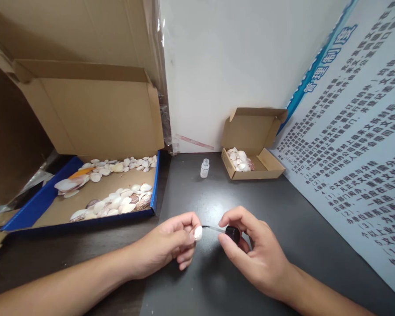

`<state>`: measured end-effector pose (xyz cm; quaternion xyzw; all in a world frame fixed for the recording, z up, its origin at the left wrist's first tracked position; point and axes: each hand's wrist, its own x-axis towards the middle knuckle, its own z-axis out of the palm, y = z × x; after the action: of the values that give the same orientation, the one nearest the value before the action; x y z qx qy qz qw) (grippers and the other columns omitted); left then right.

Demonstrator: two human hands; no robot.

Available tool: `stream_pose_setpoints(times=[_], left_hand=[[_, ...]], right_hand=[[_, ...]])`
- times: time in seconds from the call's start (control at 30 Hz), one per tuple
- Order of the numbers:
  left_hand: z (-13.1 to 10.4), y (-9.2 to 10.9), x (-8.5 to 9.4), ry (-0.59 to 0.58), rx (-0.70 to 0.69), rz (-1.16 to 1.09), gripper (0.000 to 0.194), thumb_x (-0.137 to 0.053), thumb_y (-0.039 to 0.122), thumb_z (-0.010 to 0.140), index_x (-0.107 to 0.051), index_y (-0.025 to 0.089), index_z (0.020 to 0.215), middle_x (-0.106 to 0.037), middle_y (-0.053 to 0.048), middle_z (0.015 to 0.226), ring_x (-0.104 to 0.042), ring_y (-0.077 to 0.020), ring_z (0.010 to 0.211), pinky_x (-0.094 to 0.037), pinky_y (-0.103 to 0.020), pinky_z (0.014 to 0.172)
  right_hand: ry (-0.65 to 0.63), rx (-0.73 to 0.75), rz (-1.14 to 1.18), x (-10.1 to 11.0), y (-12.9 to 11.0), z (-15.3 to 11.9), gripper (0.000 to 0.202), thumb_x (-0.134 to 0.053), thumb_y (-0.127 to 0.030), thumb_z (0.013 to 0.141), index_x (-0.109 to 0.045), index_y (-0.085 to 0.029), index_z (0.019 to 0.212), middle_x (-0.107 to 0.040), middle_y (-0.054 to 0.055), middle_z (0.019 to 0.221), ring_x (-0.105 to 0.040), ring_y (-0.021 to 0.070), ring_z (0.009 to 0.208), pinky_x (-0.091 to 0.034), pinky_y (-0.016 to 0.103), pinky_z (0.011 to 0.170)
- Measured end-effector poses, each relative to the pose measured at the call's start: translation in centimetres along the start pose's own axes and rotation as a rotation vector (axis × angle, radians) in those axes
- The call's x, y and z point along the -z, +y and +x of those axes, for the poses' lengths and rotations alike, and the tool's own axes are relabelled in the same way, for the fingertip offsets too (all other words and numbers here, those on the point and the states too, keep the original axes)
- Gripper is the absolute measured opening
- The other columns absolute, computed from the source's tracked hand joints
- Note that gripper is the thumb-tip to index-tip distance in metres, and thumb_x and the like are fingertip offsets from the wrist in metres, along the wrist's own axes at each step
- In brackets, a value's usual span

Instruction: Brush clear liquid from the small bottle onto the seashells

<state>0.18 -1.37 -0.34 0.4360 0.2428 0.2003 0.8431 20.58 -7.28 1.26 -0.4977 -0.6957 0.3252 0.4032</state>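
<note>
Between the thumb and fingers of my left hand (pixel 179 239) is a small white seashell (pixel 198 233). My right hand (pixel 255 250) grips a black brush cap (pixel 232 235), whose thin stem points left. The dark tip of the stem reaches the upper edge of the shell; whether it touches I cannot tell for sure. Both hands are above the dark grey table mat (pixel 171 285). Beyond them stands a small clear glass bottle (pixel 204 168) with a white label and no cap on its neck.
On the left lies an open blue-edged cardboard box (pixel 49 210) with many seashells (pixel 118 202) in rows. A smaller open cardboard box (pixel 260 174) at the back right holds more white shells (pixel 239 159). A white board (pixel 224 87) and a printed poster (pixel 365 145) stand behind.
</note>
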Motion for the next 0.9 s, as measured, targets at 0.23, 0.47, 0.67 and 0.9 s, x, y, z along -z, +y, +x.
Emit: stream_pose_setpoints(times=[0.23,0.47,0.67,0.9], left_hand=[[0.03,-0.21,0.27,0.003,-0.016,0.106,0.030,-0.070,0.040,0.082,-0.047,0.021,0.085,-0.040,0.010,0.053,-0.033,-0.0061,0.045,-0.036,-0.021,0.049],[0.03,-0.24,0.83,-0.050,-0.008,0.147,0.034,-0.070,0.045,0.082,-0.047,0.020,0.086,-0.044,0.009,0.056,-0.036,-0.0062,0.047,-0.036,-0.021,0.051],[-0.05,-0.16,0.69,-0.049,-0.003,0.161,0.032,-0.068,0.045,0.084,-0.047,0.020,0.086,-0.043,0.009,0.057,-0.037,-0.0067,0.048,-0.036,-0.022,0.052],[0.01,-0.07,0.56,-0.047,-0.012,0.147,0.032,-0.069,0.044,0.083,-0.046,0.021,0.085,-0.042,0.009,0.056,-0.036,-0.0070,0.047,-0.037,-0.022,0.051]], right_hand=[[-0.012,0.053,0.030,0.10,-0.10,0.17,0.005,-0.052,-0.024,0.091,-0.056,-0.023,0.094,-0.047,-0.005,0.062,-0.044,0.0115,0.050,-0.036,0.023,0.046],[0.008,0.059,0.054,0.14,-0.16,0.07,0.004,-0.051,-0.023,0.091,-0.055,-0.024,0.093,-0.044,-0.007,0.061,-0.043,0.0110,0.049,-0.037,0.023,0.047],[0.063,0.028,0.015,0.14,-0.17,0.14,0.001,-0.054,-0.024,0.090,-0.055,-0.023,0.091,-0.045,-0.006,0.062,-0.041,0.0103,0.046,-0.033,0.022,0.043],[0.061,0.045,-0.010,0.13,-0.32,0.04,0.002,-0.057,-0.023,0.089,-0.055,-0.023,0.090,-0.044,-0.007,0.059,-0.039,0.0089,0.042,-0.031,0.022,0.041]])
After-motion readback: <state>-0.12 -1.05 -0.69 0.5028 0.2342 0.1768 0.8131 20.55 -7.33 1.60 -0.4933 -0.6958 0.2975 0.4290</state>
